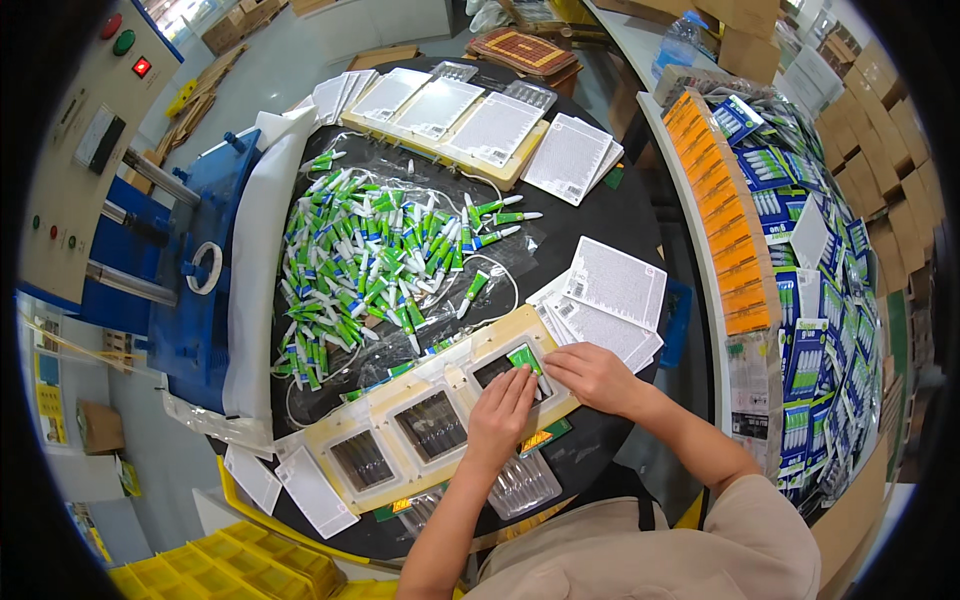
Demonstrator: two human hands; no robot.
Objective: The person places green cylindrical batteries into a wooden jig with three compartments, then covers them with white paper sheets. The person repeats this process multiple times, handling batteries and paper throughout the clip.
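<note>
Close together at the tray's [490, 343] right end, the left hand [503, 412] touches a tube [521, 356], the right hand [595, 378] the tray; whether either grips is unclear.

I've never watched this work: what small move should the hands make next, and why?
Perhaps settle the green tube in the frame's right-hand opening: the left hand partly covers it, and the other two openings show no tubes.
</note>
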